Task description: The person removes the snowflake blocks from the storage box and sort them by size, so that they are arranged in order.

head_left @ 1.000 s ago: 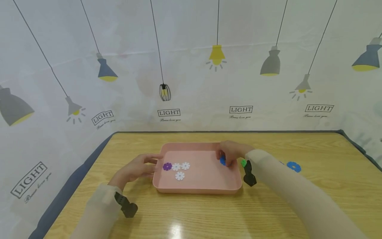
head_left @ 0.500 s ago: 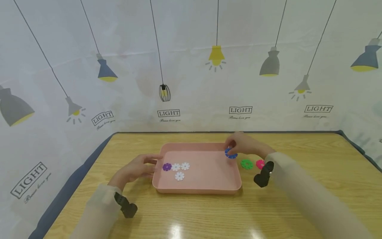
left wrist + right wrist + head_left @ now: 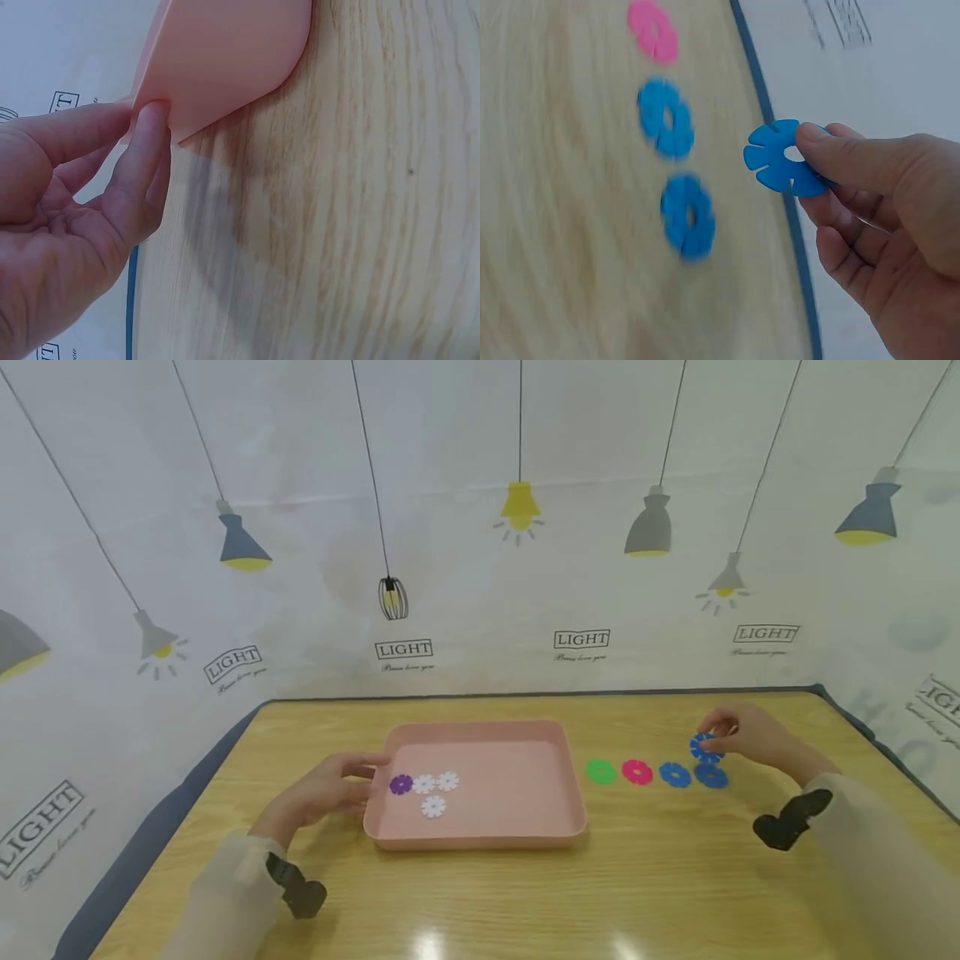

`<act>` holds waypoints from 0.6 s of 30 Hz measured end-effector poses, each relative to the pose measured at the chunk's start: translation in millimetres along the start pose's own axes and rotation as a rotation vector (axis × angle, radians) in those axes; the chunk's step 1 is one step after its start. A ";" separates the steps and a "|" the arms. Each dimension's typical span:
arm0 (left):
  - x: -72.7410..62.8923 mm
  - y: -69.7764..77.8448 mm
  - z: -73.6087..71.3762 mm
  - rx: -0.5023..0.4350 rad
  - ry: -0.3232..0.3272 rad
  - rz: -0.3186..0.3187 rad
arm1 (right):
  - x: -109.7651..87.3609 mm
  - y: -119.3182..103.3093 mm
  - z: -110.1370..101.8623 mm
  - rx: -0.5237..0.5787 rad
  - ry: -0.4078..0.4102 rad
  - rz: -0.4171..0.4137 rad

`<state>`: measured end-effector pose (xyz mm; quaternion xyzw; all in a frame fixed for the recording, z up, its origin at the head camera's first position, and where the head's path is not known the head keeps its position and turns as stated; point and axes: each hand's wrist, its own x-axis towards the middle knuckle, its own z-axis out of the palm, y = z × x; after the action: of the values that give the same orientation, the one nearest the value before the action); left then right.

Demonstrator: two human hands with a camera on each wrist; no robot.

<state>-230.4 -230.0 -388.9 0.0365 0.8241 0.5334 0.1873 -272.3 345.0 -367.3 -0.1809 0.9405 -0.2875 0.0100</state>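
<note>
My left hand (image 3: 324, 789) holds the left side of a shallow pink tray (image 3: 517, 797), thumb and fingertips at its rim in the left wrist view. Inside the tray, a purple notched plastic disc (image 3: 396, 786) and several white notched discs (image 3: 427, 811) lie flat toward the left. Over at the right, my right hand (image 3: 761, 742) pinches a blue notched disc (image 3: 763, 156) between thumb and fingers, raised above the table. In the head view it overlaps the far edge of another blue disc (image 3: 702, 778) at the end of a row.
Between the tray and that end disc, the row holds a green disc (image 3: 591, 772), a pink disc (image 3: 627, 772) and a blue disc (image 3: 665, 775), all on the wooden table (image 3: 480, 902). A cloth printed with lamps (image 3: 465, 527) stands behind the table and along its sides.
My right hand has carried the blue disc from inside the tray's right end out to the far end of the row. The left hand stays on the tray. The head view has shifted slightly right.
</note>
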 end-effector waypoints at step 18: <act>-0.9 -1.5 -1.0 0.016 0.011 -0.036 | -47.7 68.5 14.9 0.002 0.012 0.222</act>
<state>-229.7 -231.7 -389.6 0.0201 0.8297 0.5237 0.1921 -248.8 406.3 -421.1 -0.0741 0.9544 -0.2868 0.0365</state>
